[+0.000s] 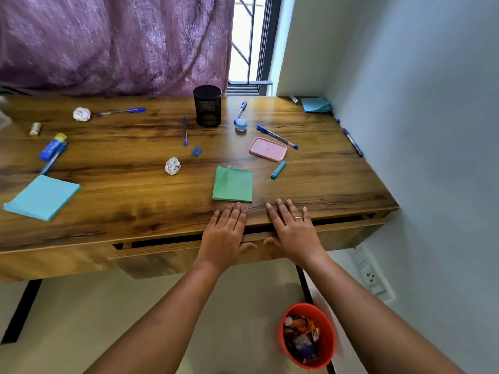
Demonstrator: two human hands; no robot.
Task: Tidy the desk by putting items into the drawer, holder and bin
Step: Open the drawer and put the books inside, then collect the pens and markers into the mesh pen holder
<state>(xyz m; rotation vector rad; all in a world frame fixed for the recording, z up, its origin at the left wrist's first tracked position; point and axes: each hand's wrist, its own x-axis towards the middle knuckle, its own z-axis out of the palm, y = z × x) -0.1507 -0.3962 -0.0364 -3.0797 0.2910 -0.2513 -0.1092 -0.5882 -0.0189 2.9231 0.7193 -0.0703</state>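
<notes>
Left hand (225,230), right hand (293,228) flat, fingers straight, on desk (135,211) edge above drawer (162,261); pink case (267,149) label unreadable.

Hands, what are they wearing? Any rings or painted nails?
No sleeves, watch or bracelets show. The right hand wears a thin metal ring on one finger. The left hand has red-painted nails.
</notes>
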